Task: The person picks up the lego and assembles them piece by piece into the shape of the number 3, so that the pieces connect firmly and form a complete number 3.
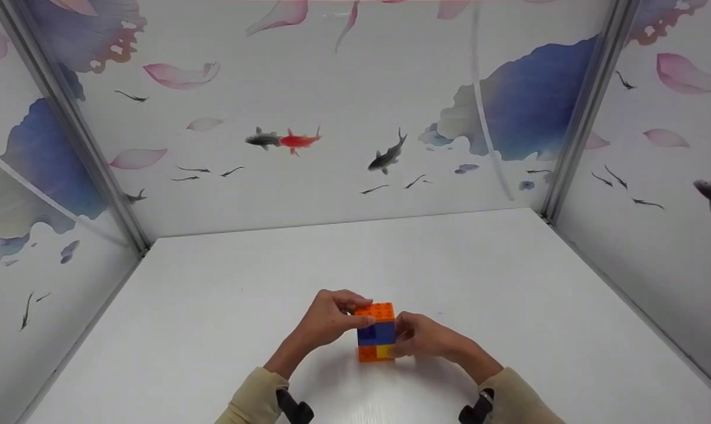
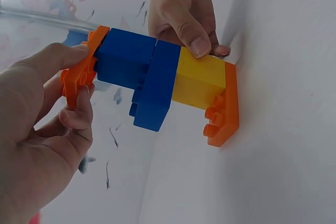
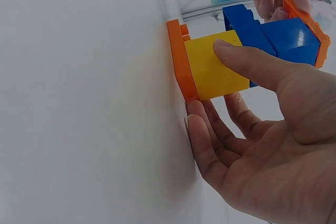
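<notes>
A short tower of toy building bricks stands on the white table. From the bottom up come a flat orange brick (image 2: 232,109), a yellow block (image 3: 214,65), a wide blue brick (image 2: 158,88), a second blue block (image 2: 126,57) and a flat orange brick (image 1: 382,311) on top. My left hand (image 1: 327,318) pinches the top orange brick between thumb and fingers. Whether that brick is pressed fully down cannot be told. Low on the other side, my right hand (image 1: 427,337) grips the yellow block, thumb across its face; some fingertips are hidden behind the tower.
White panels (image 1: 343,194) printed with fish, petals and blue leaves enclose the table (image 1: 273,271) at the back and both sides. Grey metal posts (image 1: 585,112) stand at the back corners. Black straps (image 1: 295,407) circle both wrists over beige sleeves.
</notes>
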{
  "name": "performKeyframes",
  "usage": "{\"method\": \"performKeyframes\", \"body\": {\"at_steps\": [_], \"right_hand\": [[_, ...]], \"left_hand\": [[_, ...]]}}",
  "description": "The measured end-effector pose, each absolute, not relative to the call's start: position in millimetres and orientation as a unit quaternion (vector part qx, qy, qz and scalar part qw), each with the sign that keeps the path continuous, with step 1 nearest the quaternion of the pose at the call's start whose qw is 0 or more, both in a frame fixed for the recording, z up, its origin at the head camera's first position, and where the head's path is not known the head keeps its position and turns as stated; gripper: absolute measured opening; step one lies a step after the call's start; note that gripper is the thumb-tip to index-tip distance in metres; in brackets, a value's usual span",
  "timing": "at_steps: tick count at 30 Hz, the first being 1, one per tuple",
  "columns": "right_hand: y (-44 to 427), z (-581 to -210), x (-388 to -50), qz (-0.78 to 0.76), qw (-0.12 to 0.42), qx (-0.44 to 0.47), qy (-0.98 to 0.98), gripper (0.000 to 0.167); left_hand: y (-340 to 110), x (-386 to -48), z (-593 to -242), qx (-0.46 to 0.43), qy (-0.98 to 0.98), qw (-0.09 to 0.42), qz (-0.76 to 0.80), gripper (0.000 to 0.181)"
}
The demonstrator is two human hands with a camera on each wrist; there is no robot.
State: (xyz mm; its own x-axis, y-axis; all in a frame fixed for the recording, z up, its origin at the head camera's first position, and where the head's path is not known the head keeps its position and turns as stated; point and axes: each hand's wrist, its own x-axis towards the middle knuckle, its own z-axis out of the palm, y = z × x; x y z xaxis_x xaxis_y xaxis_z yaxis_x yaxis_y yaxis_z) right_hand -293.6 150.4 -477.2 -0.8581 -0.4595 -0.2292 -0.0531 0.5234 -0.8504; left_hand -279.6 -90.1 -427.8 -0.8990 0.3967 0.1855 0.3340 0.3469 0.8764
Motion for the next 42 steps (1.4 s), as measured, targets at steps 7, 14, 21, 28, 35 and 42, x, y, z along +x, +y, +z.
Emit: {"method": "performKeyframes", "body": {"at_steps": [7, 14, 21, 28, 35, 42], "right_hand": [[151, -476, -294, -0.462, 0.22, -0.158, 0.845, 0.039], [154, -477, -295, -0.462, 0.22, -0.161, 0.844, 0.04], [152, -478, -296, -0.459, 0.225, -0.153, 0.846, 0.041], [150, -478, -296, -0.449, 0.217, -0.147, 0.854, 0.04], [148, -478, -295, -0.475, 0.207, -0.139, 0.844, 0.039], [150, -477, -295, -0.514, 0.176, -0.133, 0.829, 0.036]], "left_hand": [[-90, -281, -428, 0.222, 0.821, 0.036, 0.526, 0.031], [-89, -285, -428, 0.217, 0.824, 0.051, 0.521, 0.031], [-91, -284, -429, 0.214, 0.829, 0.051, 0.515, 0.031], [-91, -282, -427, 0.209, 0.832, 0.061, 0.51, 0.03], [-95, -281, -433, 0.219, 0.82, 0.046, 0.527, 0.041], [-95, -283, -441, 0.194, 0.786, 0.007, 0.588, 0.056]]}}
